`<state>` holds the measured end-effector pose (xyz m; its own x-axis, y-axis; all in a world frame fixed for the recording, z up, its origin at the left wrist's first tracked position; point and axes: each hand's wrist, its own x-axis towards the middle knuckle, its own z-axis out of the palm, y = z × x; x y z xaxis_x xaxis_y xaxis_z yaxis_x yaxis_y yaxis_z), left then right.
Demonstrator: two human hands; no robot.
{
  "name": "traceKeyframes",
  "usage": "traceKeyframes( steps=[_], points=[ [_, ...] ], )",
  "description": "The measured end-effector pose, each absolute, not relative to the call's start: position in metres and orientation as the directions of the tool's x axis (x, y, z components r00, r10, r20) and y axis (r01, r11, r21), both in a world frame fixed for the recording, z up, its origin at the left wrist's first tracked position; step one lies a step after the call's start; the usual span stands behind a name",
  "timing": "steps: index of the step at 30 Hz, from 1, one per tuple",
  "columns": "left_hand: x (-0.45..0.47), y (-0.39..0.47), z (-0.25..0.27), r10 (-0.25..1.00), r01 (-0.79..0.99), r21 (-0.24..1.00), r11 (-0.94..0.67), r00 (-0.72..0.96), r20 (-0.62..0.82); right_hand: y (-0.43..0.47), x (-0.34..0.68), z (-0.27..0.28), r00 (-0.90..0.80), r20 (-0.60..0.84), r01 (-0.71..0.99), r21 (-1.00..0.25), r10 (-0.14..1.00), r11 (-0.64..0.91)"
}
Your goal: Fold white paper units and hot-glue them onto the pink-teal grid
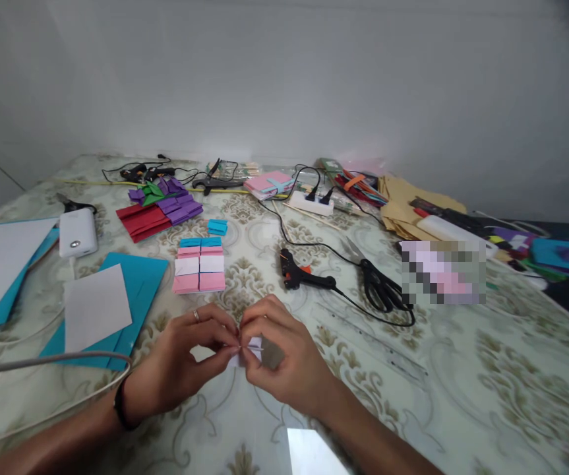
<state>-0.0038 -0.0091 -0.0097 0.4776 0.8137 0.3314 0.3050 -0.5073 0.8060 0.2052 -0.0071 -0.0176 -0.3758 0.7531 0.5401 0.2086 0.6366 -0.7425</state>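
Between my hands is a small piece of folded white paper (254, 346), pinched at its middle. My left hand (178, 349) closes thumb and fingertips on its left side; a ring and a black wristband show on that arm. Thumb and forefinger of my right hand (284, 349) press the paper from the right, fingertips meeting the left ones. Most of the paper is hidden behind the fingers. Just beyond lie folded pink, white and blue paper strips (199, 265) in a stack of rows, with one small blue folded piece (217, 227) behind them.
A black glue gun (304, 272), black-handled scissors (380, 284) and a clear ruler (370, 343) lie to the right. Left are blue sheets (146, 284), a white square (97, 307) and a power bank (77, 232) with its cable. A power strip (312, 203) sits farther back.
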Motion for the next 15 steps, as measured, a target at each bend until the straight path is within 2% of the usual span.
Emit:
traceKeyframes(
  steps=[5, 15],
  points=[
    [-0.003, -0.013, -0.001, 0.814, 0.281, 0.822, -0.496, 0.481, 0.327, -0.007, 0.202, -0.015, -0.385, 0.586, 0.173, -0.713, 0.713, 0.680],
    [-0.013, -0.005, -0.007, 0.838, 0.233, 0.866, -0.443, 0.451, 0.307, 0.001, 0.219, -0.011, -0.437, 0.433, 0.182, -0.816, 0.788, 0.549]
  ],
)
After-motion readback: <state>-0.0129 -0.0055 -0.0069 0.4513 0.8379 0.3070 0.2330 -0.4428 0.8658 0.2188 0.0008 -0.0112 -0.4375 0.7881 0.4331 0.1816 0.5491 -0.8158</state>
